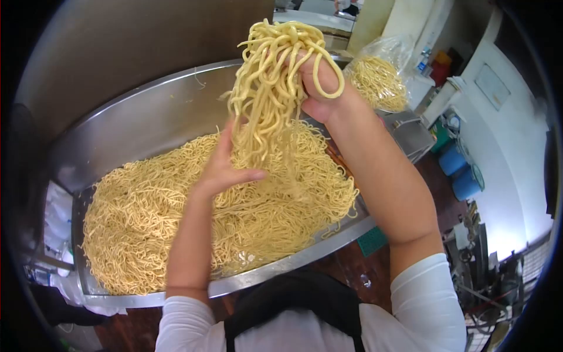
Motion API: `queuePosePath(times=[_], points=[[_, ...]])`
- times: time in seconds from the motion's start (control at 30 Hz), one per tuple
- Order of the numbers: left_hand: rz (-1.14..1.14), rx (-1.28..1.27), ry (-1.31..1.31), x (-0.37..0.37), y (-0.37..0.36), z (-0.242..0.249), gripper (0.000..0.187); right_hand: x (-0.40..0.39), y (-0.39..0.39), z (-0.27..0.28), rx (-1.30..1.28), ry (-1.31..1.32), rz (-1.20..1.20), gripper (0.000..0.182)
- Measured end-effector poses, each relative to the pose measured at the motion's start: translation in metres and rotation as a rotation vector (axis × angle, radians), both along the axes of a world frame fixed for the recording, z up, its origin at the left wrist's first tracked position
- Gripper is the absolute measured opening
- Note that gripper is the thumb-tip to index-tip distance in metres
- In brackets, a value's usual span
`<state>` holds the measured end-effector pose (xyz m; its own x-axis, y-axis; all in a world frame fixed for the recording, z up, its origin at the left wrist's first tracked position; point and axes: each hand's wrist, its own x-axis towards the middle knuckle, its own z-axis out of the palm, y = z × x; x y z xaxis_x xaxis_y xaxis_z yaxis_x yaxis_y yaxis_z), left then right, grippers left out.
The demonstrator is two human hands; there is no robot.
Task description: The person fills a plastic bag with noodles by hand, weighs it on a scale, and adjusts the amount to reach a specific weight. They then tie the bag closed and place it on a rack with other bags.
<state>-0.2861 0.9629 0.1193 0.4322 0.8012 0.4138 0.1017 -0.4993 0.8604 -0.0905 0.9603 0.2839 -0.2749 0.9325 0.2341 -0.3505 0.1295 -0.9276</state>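
A large heap of yellow noodles (146,217) fills much of a metal trough. Raised above it, my right hand (319,88) grips a thick bunch of noodles (272,76); strands drape over the fingers and hang down towards the heap. Most of the right fingers are hidden under the strands. My left hand (226,167) is lower, beside the hanging ends, with the thumb stretched out and apart from the fingers. The left fingertips are partly behind the strands, and nothing shows in that palm.
The trough has a raised metal rim (316,253) along my side. Beyond its right end stands a clear plastic bag of noodles (378,82). Blue buckets (467,180) are on the floor at right, near a green mat (372,241).
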Motion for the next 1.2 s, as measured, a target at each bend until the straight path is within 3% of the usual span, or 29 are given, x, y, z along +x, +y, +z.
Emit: queuePosePath(times=[0.1,0.17,0.23,0.27,0.33,0.37,0.4,0.47,0.5,0.53,0.57,0.63,0.67,0.7,0.73,0.77,0.8,0.87,0.93,0.97,1.03,1.1,1.2], points=[[-0.015,-0.379,0.106,0.060,0.005,-0.032,0.065,0.003,0.001,-0.007,0.057,0.118,0.047,0.021],[-0.228,-0.520,0.299,0.046,0.019,-0.089,0.045,0.024,-0.002,-0.019,0.070,0.164,-0.017,0.024],[-0.012,-0.660,0.491,0.014,-0.003,-0.068,0.040,0.057,-0.012,-0.035,0.027,0.188,0.020,0.039],[-0.022,-0.656,0.502,0.007,0.002,-0.065,0.040,0.069,-0.017,-0.049,-0.053,0.235,0.079,0.046],[0.074,-0.748,0.346,-0.007,0.004,-0.064,0.035,0.080,-0.018,-0.083,-0.235,0.153,0.095,0.042],[0.087,-0.759,0.341,-0.005,0.003,-0.057,0.035,0.073,-0.017,-0.111,-0.353,0.005,-0.005,0.039],[0.057,-0.615,0.406,0.004,0.005,-0.043,0.036,0.060,-0.020,-0.134,-0.462,-0.149,-0.101,0.036],[0.041,-0.388,0.490,0.023,0.020,-0.035,0.035,0.026,-0.034,-0.152,-0.414,-0.259,0.029,0.034],[0.053,-0.311,0.512,0.030,0.028,-0.041,0.034,0.008,-0.035,-0.173,-0.252,-0.286,-0.024,0.034],[0.069,-0.313,0.511,0.029,0.027,-0.036,0.034,-0.004,-0.032,-0.192,-0.092,-0.308,-0.079,0.034],[0.070,-0.315,0.457,0.027,0.025,-0.031,0.031,-0.008,-0.029,-0.193,-0.088,-0.308,-0.065,0.034],[0.076,-0.311,0.406,0.018,0.021,-0.020,0.027,-0.015,-0.025,-0.192,-0.032,-0.512,-0.141,0.032],[0.047,-0.408,0.384,0.009,0.018,-0.018,0.023,-0.015,-0.023,-0.189,0.117,-0.689,-0.175,0.026],[0.015,-0.507,0.361,0.001,0.012,-0.017,0.018,-0.014,-0.019,-0.185,0.117,-0.685,-0.174,0.026],[-0.029,-0.500,0.246,-0.009,0.003,-0.020,0.018,-0.012,-0.014,-0.179,0.052,-0.882,-0.262,0.024],[-0.041,-0.528,0.295,-0.023,-0.004,-0.022,0.018,-0.008,-0.012,-0.177,-0.017,-1.079,-0.350,0.021],[-0.055,-0.554,0.344,-0.041,-0.009,-0.026,0.018,0.006,-0.007,-0.190,0.257,-0.920,-0.467,0.020],[0.054,-0.637,0.367,-0.097,-0.008,-0.065,0.017,0.027,0.003,-0.169,0.206,-0.946,-0.629,0.020],[0.231,-0.827,0.072,-0.170,-0.008,-0.118,0.017,0.058,0.014,-0.159,0.479,-0.937,-0.805,0.019],[0.458,-0.792,-0.080,-0.191,-0.019,-0.127,0.020,0.075,0.019,-0.152,0.477,-1.079,-0.807,0.019],[0.748,-0.326,0.091,-0.261,-0.019,-0.189,0.031,0.084,0.010,-0.130,0.410,-0.885,-0.768,0.018],[1.000,-0.264,0.360,-0.289,-0.036,-0.186,0.037,0.097,0.027,-0.134,0.556,-0.850,-0.833,0.019],[1.155,-0.280,0.475,-0.323,-0.046,-0.192,0.040,0.097,0.032,-0.110,0.577,-1.013,-0.871,0.021]])
